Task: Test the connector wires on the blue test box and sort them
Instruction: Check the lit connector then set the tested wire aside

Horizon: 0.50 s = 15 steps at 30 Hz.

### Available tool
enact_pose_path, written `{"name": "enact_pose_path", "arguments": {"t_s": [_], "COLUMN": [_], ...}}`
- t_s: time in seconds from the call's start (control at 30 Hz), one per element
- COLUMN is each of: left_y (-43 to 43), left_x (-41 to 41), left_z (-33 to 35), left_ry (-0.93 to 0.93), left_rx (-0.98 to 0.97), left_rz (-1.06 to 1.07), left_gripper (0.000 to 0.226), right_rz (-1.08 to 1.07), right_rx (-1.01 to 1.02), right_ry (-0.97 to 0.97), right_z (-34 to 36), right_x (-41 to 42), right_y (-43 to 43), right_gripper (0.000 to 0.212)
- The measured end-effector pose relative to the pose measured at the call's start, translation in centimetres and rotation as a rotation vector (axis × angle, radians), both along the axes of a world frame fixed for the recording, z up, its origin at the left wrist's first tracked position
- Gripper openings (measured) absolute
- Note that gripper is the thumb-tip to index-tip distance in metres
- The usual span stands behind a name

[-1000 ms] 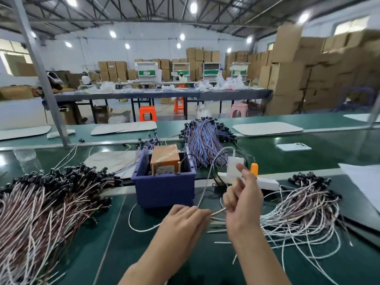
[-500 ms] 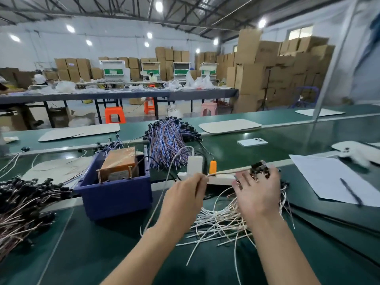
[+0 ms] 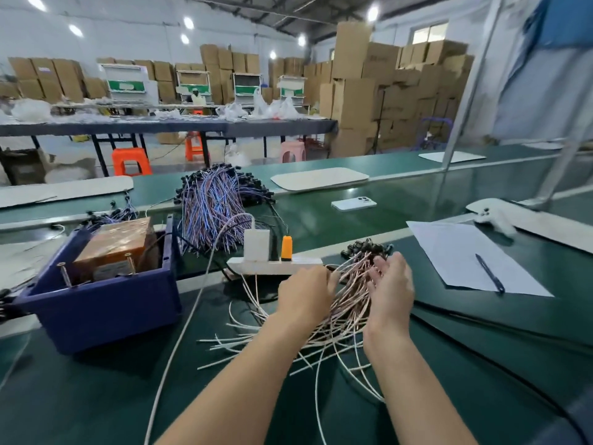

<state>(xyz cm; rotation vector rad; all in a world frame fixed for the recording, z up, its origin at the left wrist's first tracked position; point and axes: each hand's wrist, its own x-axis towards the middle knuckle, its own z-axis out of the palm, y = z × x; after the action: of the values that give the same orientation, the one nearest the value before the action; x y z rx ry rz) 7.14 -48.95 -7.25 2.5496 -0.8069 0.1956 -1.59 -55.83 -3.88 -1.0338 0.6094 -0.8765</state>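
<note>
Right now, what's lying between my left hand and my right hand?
A loose bundle of pale connector wires lies between left hand and right hand, in the head view.

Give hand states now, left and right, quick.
Left hand: fingers curled, grips the wires.
Right hand: open, fingers against the wires.

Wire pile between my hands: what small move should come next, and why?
Probably pinch one wire from the wire pile with the right hand: it lies open against the strands, and the blue test box stands to the left.
</note>
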Motion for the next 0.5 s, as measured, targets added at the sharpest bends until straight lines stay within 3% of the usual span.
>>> {"name": "enact_pose_path", "arguments": {"t_s": [0.27, 0.4, 0.5], "left_y": [8.4, 16.5, 23.5], "left_x": [-1.5, -3.8, -4.8], "left_z": [3.1, 2.5, 1.0], "left_ry": [-0.096, -0.126, -0.152], "left_rx": [0.123, -0.096, -0.288], "left_rz": [-0.127, -0.083, 0.067], "left_gripper": [0.043, 0.054, 0.040], "right_rz": [0.258, 0.386, 0.474], "right_rx": [-0.274, -0.417, -0.554], "right_ry": [-0.079, -0.099, -0.088], "right_z": [0.7, 0.1, -1.0], "right_x": [1.4, 1.9, 2.4], "right_y": [7.3, 12.5, 16.8], "right_gripper": [0.031, 0.029, 0.025]}}
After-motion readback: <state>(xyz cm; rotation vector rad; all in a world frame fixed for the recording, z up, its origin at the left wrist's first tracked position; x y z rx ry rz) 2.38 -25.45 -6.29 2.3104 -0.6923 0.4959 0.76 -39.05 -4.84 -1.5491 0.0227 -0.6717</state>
